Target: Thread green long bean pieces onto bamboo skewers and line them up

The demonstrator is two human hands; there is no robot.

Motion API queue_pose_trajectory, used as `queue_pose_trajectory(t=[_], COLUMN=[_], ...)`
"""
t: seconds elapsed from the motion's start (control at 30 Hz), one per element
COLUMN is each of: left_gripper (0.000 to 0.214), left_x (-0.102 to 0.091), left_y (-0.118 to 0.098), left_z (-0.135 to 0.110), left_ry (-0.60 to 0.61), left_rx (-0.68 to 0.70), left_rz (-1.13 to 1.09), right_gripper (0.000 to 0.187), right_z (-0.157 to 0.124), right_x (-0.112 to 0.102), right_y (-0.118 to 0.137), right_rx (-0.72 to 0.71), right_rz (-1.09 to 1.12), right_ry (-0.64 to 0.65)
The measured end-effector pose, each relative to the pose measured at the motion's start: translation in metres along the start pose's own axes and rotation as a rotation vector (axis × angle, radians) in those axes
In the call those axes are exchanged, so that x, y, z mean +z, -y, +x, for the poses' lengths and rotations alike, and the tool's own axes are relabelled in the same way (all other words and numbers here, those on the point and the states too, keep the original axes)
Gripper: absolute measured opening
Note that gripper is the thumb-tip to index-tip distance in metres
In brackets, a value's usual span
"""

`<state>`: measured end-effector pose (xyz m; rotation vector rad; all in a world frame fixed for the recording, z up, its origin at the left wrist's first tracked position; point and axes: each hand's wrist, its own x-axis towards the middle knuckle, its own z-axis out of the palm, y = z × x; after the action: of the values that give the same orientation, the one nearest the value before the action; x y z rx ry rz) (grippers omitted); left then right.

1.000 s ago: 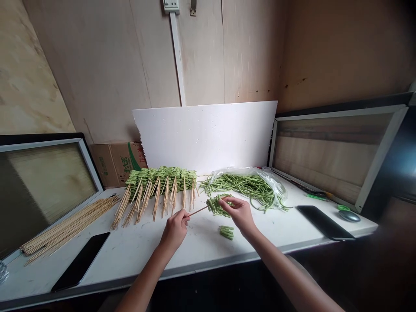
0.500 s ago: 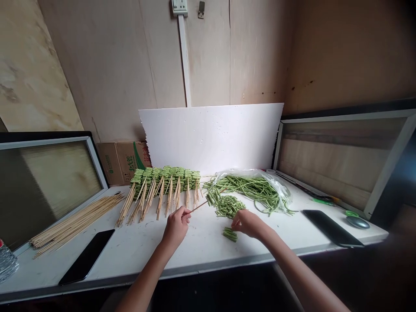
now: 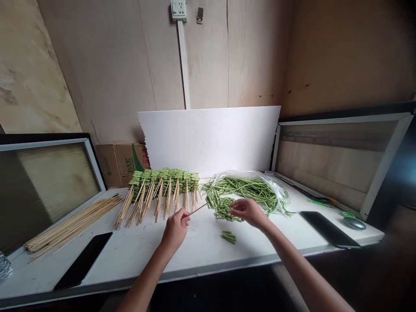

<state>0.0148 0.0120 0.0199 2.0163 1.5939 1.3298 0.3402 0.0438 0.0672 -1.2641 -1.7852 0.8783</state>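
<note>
Using a heap of cut bean pieces (image 3: 224, 211) on the white worktop (image 3: 188, 255) as landmark. Pinching a wooden skewer (image 3: 198, 209) in the left hand (image 3: 177, 222), left of the heap, in a closed grip. Showing threaded bean lengths (image 3: 212, 199) on the skewer's far end, at the heap's upper left edge. Holding the right hand (image 3: 247, 212) at the heap's right side with fingers curled, thumb near fingertips; cannot tell whether gripping or touching a piece there, too small and partly hidden. Seeing, in front of the heap, a small cluster of cut pieces (image 3: 229, 237), apart from both hands. Noting, left of and behind the heap, stacked filled skewers (image 3: 165, 177) with bare ends forward; well left of it, loose bare sticks (image 3: 71, 223). Finding whole long beans (image 3: 247, 186) behind the heap in a clear plastic bag (image 3: 277, 190).
</note>
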Motion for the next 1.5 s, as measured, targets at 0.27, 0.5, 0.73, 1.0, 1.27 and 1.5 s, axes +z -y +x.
queue_pose_trajectory(t=[0.27,0.5,0.73,1.0,1.27,1.5], left_gripper=[0.018,0.017,0.017,0.019,0.021,0.024], left_x=[0.003,0.005,0.004,0.003,0.003,0.001], left_y=[-0.001,-0.004,-0.003,-0.001,-0.001,-0.003], left_z=[0.000,-0.002,-0.002,-0.002,-0.003,-0.003], left_ry=[0.005,0.021,0.031,0.033,0.013,0.004], left_rx=[0.026,0.032,0.022,0.042,0.053,0.070], left_rz=[-0.021,-0.046,-0.054,-0.051,-0.033,0.001], right_gripper=[0.042,0.045,0.048,0.044,0.044,0.043], right_z=[-0.001,0.001,-0.003,-0.002,-0.004,-0.004], right_x=[-0.004,0.006,0.011,0.011,0.011,0.012], right_y=[0.016,0.014,0.020,0.019,0.022,0.023], right_rx=[0.024,0.042,0.010,0.009,-0.008,-0.030], right_rz=[0.620,0.745,0.657,0.722,0.729,0.704], right_ry=[-0.115,-0.055,-0.085,-0.098,-0.119,-0.135])
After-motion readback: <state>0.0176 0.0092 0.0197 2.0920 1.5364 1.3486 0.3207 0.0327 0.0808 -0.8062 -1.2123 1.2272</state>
